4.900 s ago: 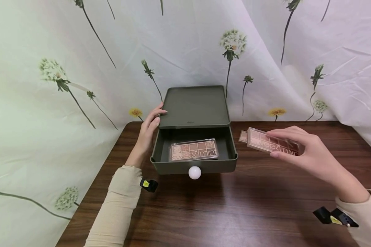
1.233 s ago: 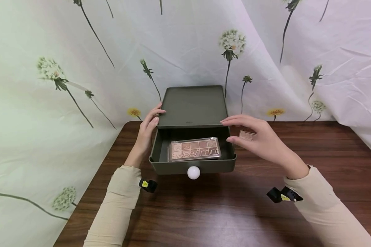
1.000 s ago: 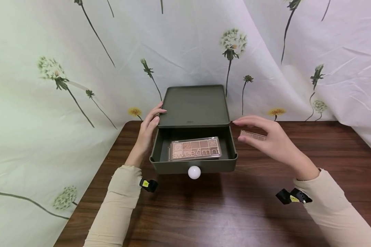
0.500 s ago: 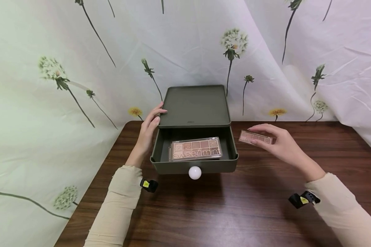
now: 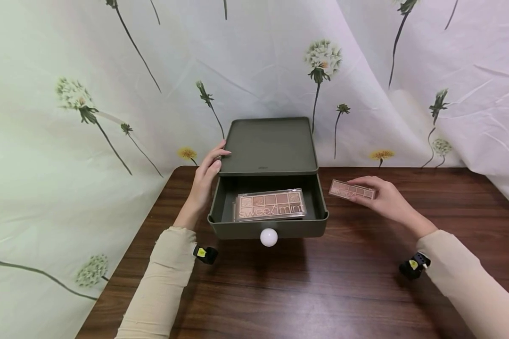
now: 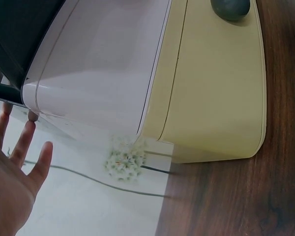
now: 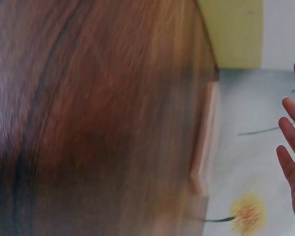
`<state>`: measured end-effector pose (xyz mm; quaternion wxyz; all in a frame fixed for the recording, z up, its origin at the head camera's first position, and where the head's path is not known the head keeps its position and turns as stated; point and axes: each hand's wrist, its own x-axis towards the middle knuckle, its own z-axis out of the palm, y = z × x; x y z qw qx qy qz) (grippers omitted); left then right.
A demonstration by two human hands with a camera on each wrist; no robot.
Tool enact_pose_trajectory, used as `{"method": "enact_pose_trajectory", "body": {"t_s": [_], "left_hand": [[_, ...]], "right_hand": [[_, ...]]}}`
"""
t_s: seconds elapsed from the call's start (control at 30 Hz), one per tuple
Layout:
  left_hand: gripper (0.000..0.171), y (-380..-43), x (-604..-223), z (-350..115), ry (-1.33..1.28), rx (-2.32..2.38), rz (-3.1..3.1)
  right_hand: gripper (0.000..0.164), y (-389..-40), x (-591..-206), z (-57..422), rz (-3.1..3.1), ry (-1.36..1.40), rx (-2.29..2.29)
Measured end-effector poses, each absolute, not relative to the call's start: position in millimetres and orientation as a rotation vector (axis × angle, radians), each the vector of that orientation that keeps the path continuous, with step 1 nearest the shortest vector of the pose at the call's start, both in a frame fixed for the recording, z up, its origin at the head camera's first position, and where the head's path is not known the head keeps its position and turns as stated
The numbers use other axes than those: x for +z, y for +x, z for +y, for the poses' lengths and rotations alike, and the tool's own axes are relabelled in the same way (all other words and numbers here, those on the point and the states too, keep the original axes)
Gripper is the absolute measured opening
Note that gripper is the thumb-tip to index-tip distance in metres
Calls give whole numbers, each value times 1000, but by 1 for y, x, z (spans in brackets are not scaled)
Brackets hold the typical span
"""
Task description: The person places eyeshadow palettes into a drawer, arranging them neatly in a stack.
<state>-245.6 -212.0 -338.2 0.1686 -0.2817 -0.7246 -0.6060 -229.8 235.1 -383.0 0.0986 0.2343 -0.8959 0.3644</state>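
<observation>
In the head view, my left hand point(image 5: 203, 176) rests with extended fingers against the left side of a dark green drawer box point(image 5: 269, 143). Its fingertips also show at the dark edge in the left wrist view. The green drawer point(image 5: 229, 230) is pulled out, and an eyeshadow palette point(image 5: 271, 205) lies in it over another one whose edge peeks out at the left. To the right of the box, my right hand point(image 5: 383, 197) pinches another eyeshadow palette point(image 5: 343, 189), thumb along the front and fingers behind, low over the table. The right wrist view is blurred.
The green drawer has a round white knob point(image 5: 269, 237). Under it, the left wrist view shows a white section point(image 6: 103, 69) and a yellow drawer point(image 6: 216, 83) with a dark knob point(image 6: 231, 9). A dandelion-print cloth point(image 5: 263, 61) hangs behind the brown wooden table point(image 5: 254, 301).
A palette once in my right hand now lies in the drawer. My right hand has moved back right from the drawer and down to the palette beside the box. My left hand has stayed.
</observation>
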Motion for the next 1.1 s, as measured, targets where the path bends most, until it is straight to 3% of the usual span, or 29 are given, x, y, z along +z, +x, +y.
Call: {"method": "enact_pose_trajectory", "body": {"t_s": [0.73, 1.1], "left_hand": [[39, -247, -338, -212, -800, -1719, -2056], [39, -246, -337, -211, -802, -1716, -2053]], "right_hand": [[61, -277, -421, 258, -2892, 571, 1348], [66, -290, -430, 250, -2964, 540, 1244]]}}
